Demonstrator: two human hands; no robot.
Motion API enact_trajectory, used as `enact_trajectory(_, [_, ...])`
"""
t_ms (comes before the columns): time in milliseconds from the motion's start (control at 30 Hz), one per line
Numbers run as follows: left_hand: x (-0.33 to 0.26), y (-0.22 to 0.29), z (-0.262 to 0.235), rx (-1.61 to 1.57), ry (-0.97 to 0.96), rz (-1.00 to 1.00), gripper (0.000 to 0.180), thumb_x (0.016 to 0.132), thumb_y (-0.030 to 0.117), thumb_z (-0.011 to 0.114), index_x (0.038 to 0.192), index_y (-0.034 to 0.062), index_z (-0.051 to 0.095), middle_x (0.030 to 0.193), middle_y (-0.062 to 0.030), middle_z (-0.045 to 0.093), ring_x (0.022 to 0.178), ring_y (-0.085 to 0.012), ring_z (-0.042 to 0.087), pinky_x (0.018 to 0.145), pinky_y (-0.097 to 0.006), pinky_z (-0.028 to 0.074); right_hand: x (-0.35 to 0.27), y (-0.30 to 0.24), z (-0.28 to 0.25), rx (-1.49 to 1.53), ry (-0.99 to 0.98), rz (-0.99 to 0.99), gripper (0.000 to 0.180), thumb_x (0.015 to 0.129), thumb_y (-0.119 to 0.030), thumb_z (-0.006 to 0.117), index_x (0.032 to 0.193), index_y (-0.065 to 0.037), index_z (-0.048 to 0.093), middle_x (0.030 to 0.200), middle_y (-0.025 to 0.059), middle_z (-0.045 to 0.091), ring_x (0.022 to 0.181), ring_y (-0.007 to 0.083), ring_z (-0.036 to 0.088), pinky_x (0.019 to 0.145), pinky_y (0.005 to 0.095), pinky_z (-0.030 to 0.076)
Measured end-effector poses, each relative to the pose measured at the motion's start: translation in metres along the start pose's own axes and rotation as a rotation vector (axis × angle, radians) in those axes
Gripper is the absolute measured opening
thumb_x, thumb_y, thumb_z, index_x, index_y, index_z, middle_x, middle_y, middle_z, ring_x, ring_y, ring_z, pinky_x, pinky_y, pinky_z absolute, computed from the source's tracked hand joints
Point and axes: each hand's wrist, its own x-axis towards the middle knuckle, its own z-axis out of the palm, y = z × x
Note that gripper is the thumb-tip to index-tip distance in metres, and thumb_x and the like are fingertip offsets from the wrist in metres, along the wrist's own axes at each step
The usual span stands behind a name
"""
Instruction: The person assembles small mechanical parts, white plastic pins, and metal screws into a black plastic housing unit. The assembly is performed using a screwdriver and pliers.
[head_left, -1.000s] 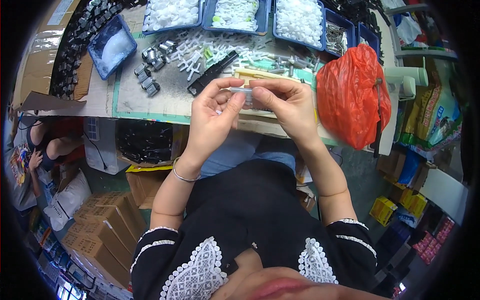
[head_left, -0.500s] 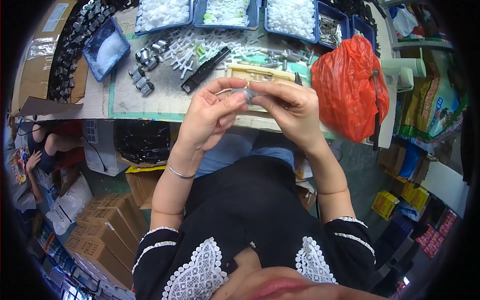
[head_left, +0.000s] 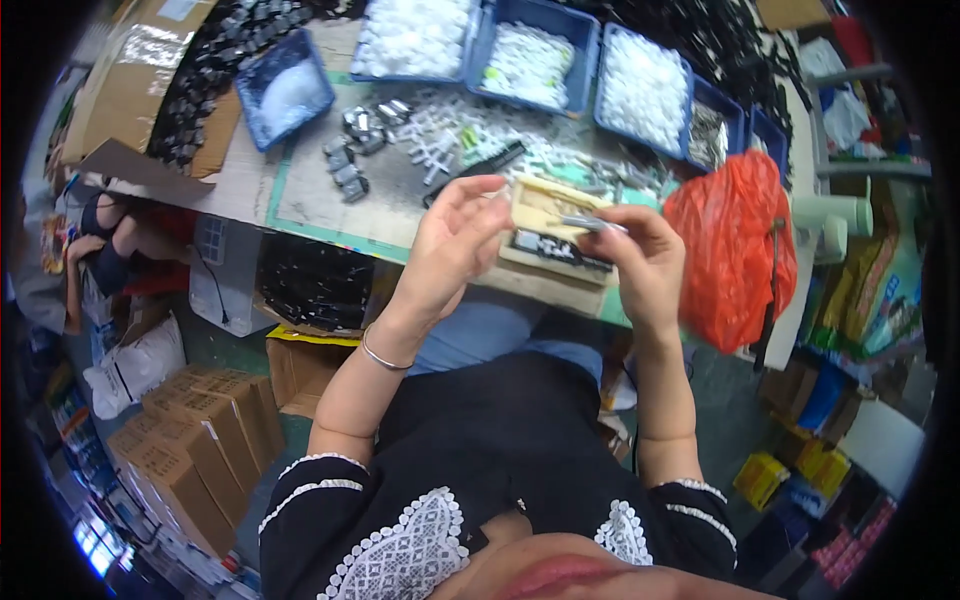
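Observation:
My right hand [head_left: 648, 258] pinches a small silvery-grey rod-like piece [head_left: 585, 221] between thumb and fingers, just above a cream-coloured block fixture [head_left: 534, 192]. To the left of that fixture is my left hand [head_left: 458, 240], fingers apart and slightly blurred, with nothing visible in it. A black part with a shiny face [head_left: 558, 249] lies along the fixture's near side. Behind my left hand, a long black strip [head_left: 490, 165] rests beside a heap of small white branched plastic pieces [head_left: 435, 150].
Blue bins of white pieces [head_left: 415, 35] line the back; a smaller one holds metal pins [head_left: 708, 135]. A red plastic bag [head_left: 730, 250] hangs at the table's right edge. Metallic clips [head_left: 345, 170] lie left. Another person's legs [head_left: 130, 240] show at far left.
My hands, together at a small grey piece before, have come apart. My right hand now holds a rod-like piece over the fixture. The whole view has shifted, placing the table lower and further right.

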Motion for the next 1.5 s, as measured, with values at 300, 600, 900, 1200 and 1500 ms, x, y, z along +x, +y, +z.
enact_trajectory(300, [-0.002, 0.018, -0.056, 0.482, 0.186, 0.251, 0.051, 0.087, -0.001, 0.056, 0.132, 0.0003, 0.031, 0.114, -0.0121, 0.054, 0.096, -0.0149, 0.059, 0.083, -0.025, 0.047, 0.012, 0.014, -0.019, 0.148, 0.07, 0.105, 0.027, 0.076, 0.003, 0.067, 0.102, 0.006, 0.058, 0.101, 0.0131, 0.061, 0.086, 0.019, 0.063, 0.076, 0.0292, 0.054])
enact_trajectory(600, [-0.036, 0.087, -0.074, 0.941, 0.535, 0.21, 0.029, 0.091, 0.007, 0.052, 0.114, 0.0004, 0.035, 0.082, -0.0097, 0.063, 0.066, -0.0101, 0.057, 0.063, -0.022, 0.046, 0.025, 0.02, -0.017, 0.035, 0.089, -0.058, 0.025, 0.075, 0.009, 0.065, 0.098, 0.004, 0.059, 0.102, 0.0117, 0.06, 0.091, 0.0177, 0.06, 0.079, 0.0289, 0.053])
enact_trajectory(900, [-0.04, 0.117, -0.125, 1.32, 0.406, 0.647, 0.028, 0.083, 0.01, 0.063, 0.108, 0.0001, 0.058, 0.091, -0.0068, 0.057, 0.069, -0.0114, 0.052, 0.064, -0.027, 0.045, 0.029, 0.018, -0.005, -0.061, -0.002, -0.032, 0.029, 0.075, 0.012, 0.063, 0.102, 0.004, 0.059, 0.103, 0.0106, 0.059, 0.091, 0.0175, 0.059, 0.083, 0.0285, 0.049])
enact_trajectory(1200, [-0.039, 0.093, -0.116, 0.664, 0.167, 0.269, 0.029, 0.083, 0.006, 0.064, 0.107, -0.0023, 0.05, 0.081, -0.0092, 0.065, 0.072, -0.0103, 0.061, 0.066, -0.024, 0.051, 0.03, 0.02, -0.003, -0.057, -0.027, -0.066, 0.031, 0.077, 0.01, 0.063, 0.107, 0.003, 0.059, 0.104, 0.0108, 0.062, 0.092, 0.0165, 0.06, 0.083, 0.027, 0.05])
enact_trajectory(1500, [-0.04, 0.081, -0.096, 1.2, 0.21, 0.591, 0.016, 0.085, 0.003, 0.058, 0.099, -0.0029, 0.063, 0.093, -0.0084, 0.06, 0.08, -0.0146, 0.06, 0.071, -0.022, 0.049, 0.02, 0.02, -0.009, -0.069, -0.042, -0.076, 0.029, 0.077, 0.01, 0.063, 0.105, 0.003, 0.059, 0.104, 0.0105, 0.061, 0.092, 0.0163, 0.06, 0.083, 0.0269, 0.049])
